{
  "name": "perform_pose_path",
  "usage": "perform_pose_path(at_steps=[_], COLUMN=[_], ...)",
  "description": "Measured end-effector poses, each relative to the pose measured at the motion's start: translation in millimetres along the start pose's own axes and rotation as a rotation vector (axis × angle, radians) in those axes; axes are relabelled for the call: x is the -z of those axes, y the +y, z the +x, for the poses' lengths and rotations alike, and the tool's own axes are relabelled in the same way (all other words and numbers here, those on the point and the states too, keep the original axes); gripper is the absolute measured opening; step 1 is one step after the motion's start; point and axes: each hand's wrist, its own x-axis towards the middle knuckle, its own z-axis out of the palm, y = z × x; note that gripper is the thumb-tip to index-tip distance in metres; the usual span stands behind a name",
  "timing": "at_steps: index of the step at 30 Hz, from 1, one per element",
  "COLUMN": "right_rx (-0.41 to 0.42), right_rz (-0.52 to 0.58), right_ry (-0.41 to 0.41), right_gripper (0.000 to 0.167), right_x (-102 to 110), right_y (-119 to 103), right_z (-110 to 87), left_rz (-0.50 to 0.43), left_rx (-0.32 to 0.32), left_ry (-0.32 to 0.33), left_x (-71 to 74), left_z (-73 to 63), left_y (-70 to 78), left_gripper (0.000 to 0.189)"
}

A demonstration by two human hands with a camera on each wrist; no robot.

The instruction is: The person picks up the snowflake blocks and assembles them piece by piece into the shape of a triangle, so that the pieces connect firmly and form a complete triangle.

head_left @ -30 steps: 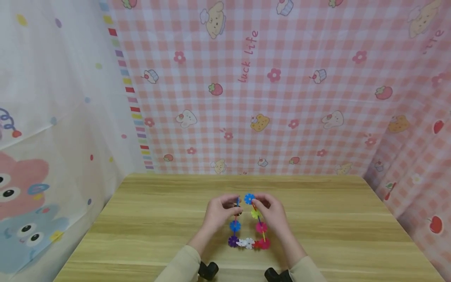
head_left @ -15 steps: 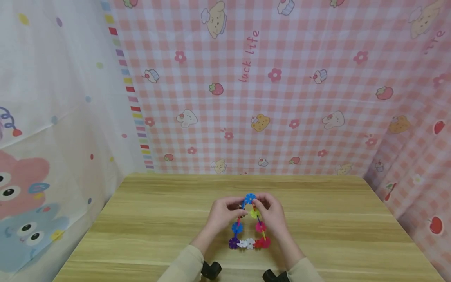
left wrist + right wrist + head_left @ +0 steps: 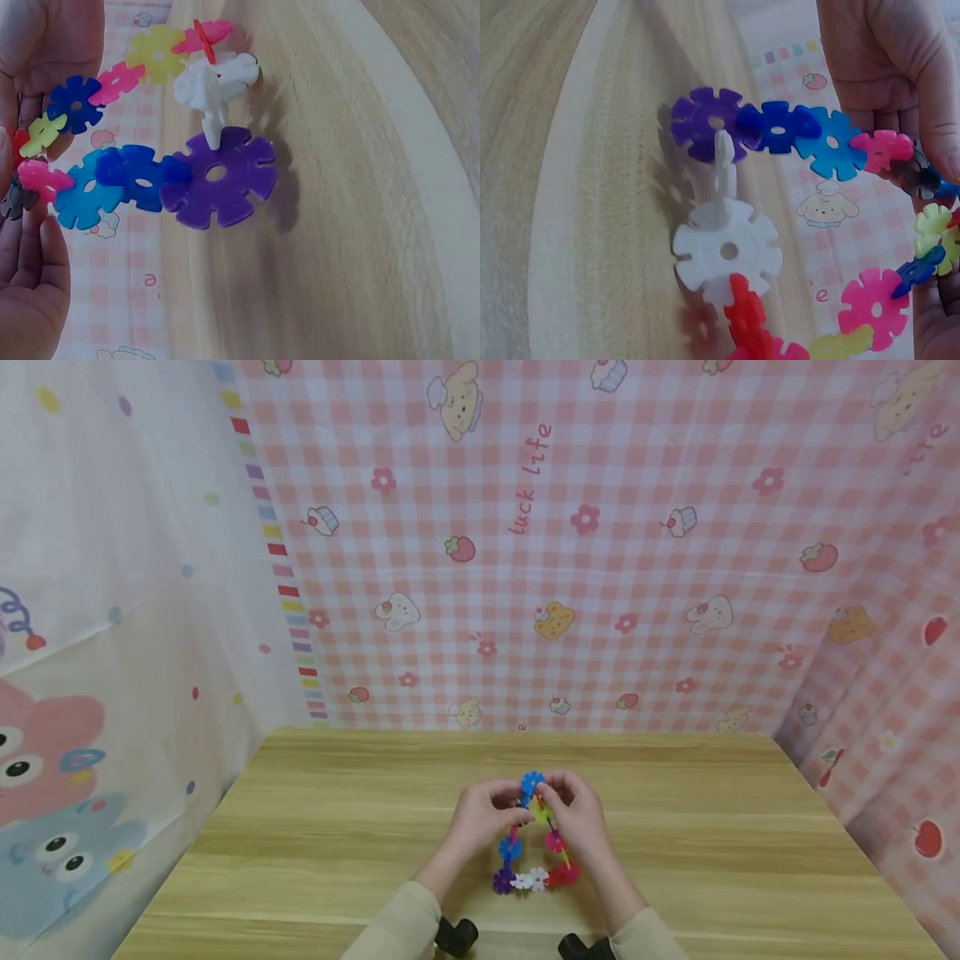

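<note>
A loop of interlocking plastic snowflake discs hangs upright from both hands in the head view, roughly triangular. My left hand (image 3: pixel 476 817) pinches its left side near a dark grey disc (image 3: pixel 16 199). Thumb and fingers of my right hand (image 3: pixel 583 814) pinch the blue disc (image 3: pixel 533 782) at the top. Down the left side run a pink, a light blue and a dark blue disc (image 3: pixel 778 129) to the purple disc (image 3: pixel 217 178) at the corner. White discs (image 3: pixel 727 251) and a red one form the bottom. Yellow-green and pink discs (image 3: pixel 874 309) climb the right side. The fingers hide part of the top joints.
A wood-grain table (image 3: pixel 337 843) lies beneath the hands. Behind it hangs a pink checked cloth (image 3: pixel 637 577), with a white printed cloth (image 3: pixel 150 568) at the left. Black wrist devices (image 3: pixel 456 937) sit by the beige sleeves (image 3: pixel 397 922).
My left hand has moved right, bringing the left chain's upper end against the top blue disc. The gap at the top has closed up, and the loop's bottom has shifted slightly right.
</note>
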Motion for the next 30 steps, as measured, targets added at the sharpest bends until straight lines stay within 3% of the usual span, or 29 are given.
perform_pose_path(at_steps=[6,17,30], right_rx=[0.030,0.067,0.077], right_rz=[-0.021,-0.057,-0.093], right_ry=[-0.029,-0.101,-0.166], right_gripper=[0.010,0.011,0.011], right_x=[2.7,11.4,17.4], right_y=[-0.7,-2.2,-6.7], right_z=[0.0,3.9,5.8], left_rz=[-0.021,0.008,0.041], left_rx=[0.015,-0.033,-0.033], left_ry=[0.032,0.040,0.010], left_x=[-3.5,-7.2,-4.8], left_z=[-0.6,-2.8,1.5], left_y=[1.4,4.1,5.2], left_gripper=[0.021,0.019,0.017])
